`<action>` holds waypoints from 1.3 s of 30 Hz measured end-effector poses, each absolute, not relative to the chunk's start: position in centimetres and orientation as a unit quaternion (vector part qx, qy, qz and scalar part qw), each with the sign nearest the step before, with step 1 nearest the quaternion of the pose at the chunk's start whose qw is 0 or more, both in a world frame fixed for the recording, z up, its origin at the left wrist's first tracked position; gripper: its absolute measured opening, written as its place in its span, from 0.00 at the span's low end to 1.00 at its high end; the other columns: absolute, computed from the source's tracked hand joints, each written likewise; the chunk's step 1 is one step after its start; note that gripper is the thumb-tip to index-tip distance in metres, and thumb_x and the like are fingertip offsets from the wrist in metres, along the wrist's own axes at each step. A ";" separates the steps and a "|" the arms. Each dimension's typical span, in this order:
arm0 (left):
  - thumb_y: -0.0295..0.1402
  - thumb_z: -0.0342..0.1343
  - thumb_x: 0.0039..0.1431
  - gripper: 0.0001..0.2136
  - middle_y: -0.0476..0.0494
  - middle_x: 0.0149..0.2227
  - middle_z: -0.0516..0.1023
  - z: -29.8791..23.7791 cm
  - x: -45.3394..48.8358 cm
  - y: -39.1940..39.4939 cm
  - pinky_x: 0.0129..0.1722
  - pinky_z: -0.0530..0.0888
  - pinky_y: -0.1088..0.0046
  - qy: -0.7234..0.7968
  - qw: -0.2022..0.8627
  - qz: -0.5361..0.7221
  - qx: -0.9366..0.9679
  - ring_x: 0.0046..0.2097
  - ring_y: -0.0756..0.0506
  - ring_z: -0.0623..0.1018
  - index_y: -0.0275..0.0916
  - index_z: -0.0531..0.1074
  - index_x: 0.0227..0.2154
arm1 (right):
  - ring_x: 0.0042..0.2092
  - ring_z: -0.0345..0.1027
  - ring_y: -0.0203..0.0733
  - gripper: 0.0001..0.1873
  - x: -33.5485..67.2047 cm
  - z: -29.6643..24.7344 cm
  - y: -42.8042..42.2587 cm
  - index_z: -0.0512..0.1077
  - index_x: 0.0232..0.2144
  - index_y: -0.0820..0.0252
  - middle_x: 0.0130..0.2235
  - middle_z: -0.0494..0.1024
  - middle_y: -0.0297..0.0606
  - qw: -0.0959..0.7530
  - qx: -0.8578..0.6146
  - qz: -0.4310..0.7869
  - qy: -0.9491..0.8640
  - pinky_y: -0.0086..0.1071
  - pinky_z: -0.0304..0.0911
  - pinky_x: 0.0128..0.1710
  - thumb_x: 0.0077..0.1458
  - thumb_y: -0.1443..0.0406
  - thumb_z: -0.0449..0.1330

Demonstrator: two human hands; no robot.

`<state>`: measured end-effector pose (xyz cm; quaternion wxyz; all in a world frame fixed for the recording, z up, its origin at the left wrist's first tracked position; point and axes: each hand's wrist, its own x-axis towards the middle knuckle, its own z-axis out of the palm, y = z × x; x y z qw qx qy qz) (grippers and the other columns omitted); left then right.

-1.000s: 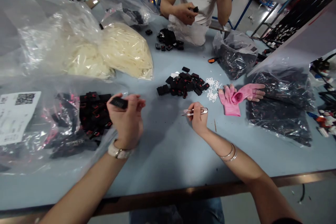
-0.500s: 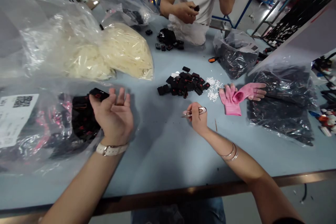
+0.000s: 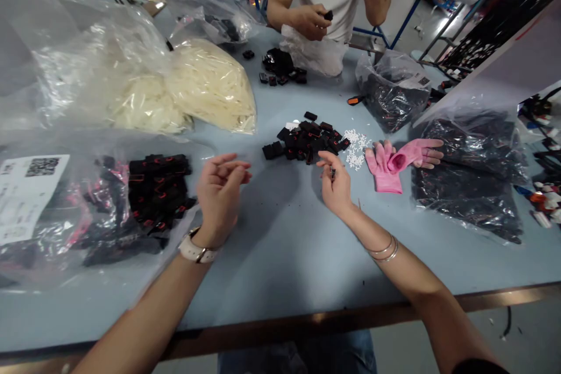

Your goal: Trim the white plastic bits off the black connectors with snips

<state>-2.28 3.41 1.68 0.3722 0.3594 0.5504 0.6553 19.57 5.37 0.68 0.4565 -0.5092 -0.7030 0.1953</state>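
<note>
My left hand (image 3: pixel 221 190) is over the table just right of an open clear bag (image 3: pixel 105 269). Its fingers are loosely bent and apart, with nothing visible between them. At the mouth of that bag lies a heap of black plastic connector housings (image 3: pixel 160 193) with red-orange inner parts. My right hand (image 3: pixel 336 187) keeps a small pair of metal thread snips (image 3: pixel 332 173) in its palm; most of the tool is hidden by the fingers. Just beyond that hand is a pile of similar black housings (image 3: pixel 302 139), with tiny white pieces (image 3: pixel 356 149) scattered beside it.
Pink gloves (image 3: pixel 388 166) lie to the right, against a bag of black parts (image 3: pixel 468 181). Bags of cream-coloured strips (image 3: pixel 214 85) stand at the back left. Across the table a co-worker's hand (image 3: pixel 313 20) holds a small black part, near more black housings (image 3: pixel 280 64).
My left hand has moved right, away from the bag's heap, and turned, its fingers curling inward. My right hand has shifted slightly up and right, and the snips have turned mostly out of sight.
</note>
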 end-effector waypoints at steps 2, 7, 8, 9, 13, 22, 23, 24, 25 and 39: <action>0.37 0.60 0.50 0.10 0.47 0.28 0.78 1.3 -1.9 2.9 0.29 0.73 0.75 0.562 0.366 0.583 0.458 0.27 0.51 0.76 0.38 0.72 0.34 | 0.51 0.65 0.44 0.26 20.0 0.8 5.9 0.66 0.56 0.56 0.58 0.69 0.44 0.344 -0.517 0.163 -0.767 0.41 0.67 0.49 0.57 0.73 0.45; 0.37 0.55 0.55 0.07 0.46 0.29 0.79 0.5 -1.3 2.1 0.29 0.73 0.72 0.543 0.283 0.438 0.658 0.29 0.47 0.77 0.41 0.75 0.32 | 0.60 0.53 0.52 0.29 20.4 0.7 6.6 0.65 0.60 0.58 0.64 0.64 0.41 0.149 -0.501 0.073 -0.850 0.47 0.62 0.56 0.57 0.76 0.48; 0.37 0.54 0.55 0.07 0.46 0.29 0.79 0.4 -1.2 2.0 0.29 0.73 0.72 0.530 0.268 0.421 0.685 0.29 0.46 0.77 0.42 0.75 0.32 | 0.58 0.55 0.53 0.28 20.4 0.7 6.7 0.66 0.59 0.57 0.63 0.64 0.42 0.135 -0.504 0.063 -0.851 0.47 0.62 0.55 0.58 0.75 0.48; 0.36 0.53 0.56 0.07 0.46 0.29 0.79 0.4 -1.2 1.9 0.29 0.73 0.72 0.515 0.258 0.408 0.708 0.30 0.46 0.77 0.42 0.75 0.32 | 0.56 0.58 0.52 0.27 20.4 0.7 6.7 0.68 0.58 0.56 0.62 0.65 0.43 0.125 -0.510 0.057 -0.849 0.46 0.64 0.52 0.59 0.74 0.48; 0.34 0.50 0.59 0.08 0.45 0.30 0.78 0.0 -1.1 1.8 0.30 0.73 0.71 0.480 0.237 0.357 0.765 0.30 0.46 0.77 0.42 0.74 0.34 | 0.47 0.68 0.47 0.23 20.4 0.8 6.7 0.69 0.56 0.51 0.57 0.67 0.46 0.090 -0.541 0.069 -0.833 0.37 0.68 0.38 0.61 0.69 0.49; 0.30 0.50 0.61 0.15 0.43 0.43 0.77 -1.1 -1.2 1.7 0.36 0.75 0.70 0.473 0.212 0.328 0.790 0.34 0.47 0.78 0.44 0.70 0.50 | 0.44 0.72 0.43 0.24 19.5 1.8 5.6 0.66 0.58 0.57 0.48 0.75 0.44 0.118 -0.481 0.248 -0.833 0.35 0.67 0.42 0.59 0.68 0.54; 0.30 0.50 0.61 0.15 0.42 0.45 0.77 -1.1 -1.2 1.7 0.38 0.76 0.69 0.469 0.213 0.329 0.791 0.35 0.47 0.78 0.44 0.69 0.51 | 0.42 0.72 0.42 0.24 19.4 2.0 5.4 0.65 0.58 0.56 0.44 0.77 0.42 0.134 -0.463 0.287 -0.828 0.34 0.67 0.42 0.60 0.68 0.54; 0.30 0.50 0.61 0.15 0.42 0.46 0.77 -1.1 -1.2 1.6 0.40 0.76 0.68 0.464 0.214 0.329 0.794 0.38 0.46 0.79 0.45 0.70 0.51 | 0.40 0.73 0.41 0.24 19.3 2.1 5.2 0.65 0.59 0.55 0.40 0.79 0.39 0.150 -0.453 0.319 -0.819 0.34 0.67 0.41 0.60 0.67 0.54; 0.30 0.51 0.61 0.15 0.42 0.46 0.77 -1.1 -1.1 1.7 0.41 0.76 0.67 0.458 0.214 0.327 0.799 0.40 0.46 0.79 0.45 0.70 0.50 | 0.37 0.72 0.40 0.24 19.2 2.2 5.0 0.64 0.59 0.54 0.36 0.79 0.36 0.165 -0.447 0.346 -0.808 0.33 0.66 0.39 0.61 0.67 0.53; 0.38 0.54 0.61 0.06 0.45 0.31 0.78 -1.5 -1.2 1.8 0.32 0.72 0.69 0.443 0.202 0.303 0.819 0.32 0.44 0.76 0.43 0.74 0.35 | 0.43 0.70 0.50 0.16 25.0 4.7 8.7 0.77 0.44 0.62 0.42 0.77 0.48 0.227 -0.693 0.066 -0.681 0.40 0.62 0.44 0.54 0.60 0.62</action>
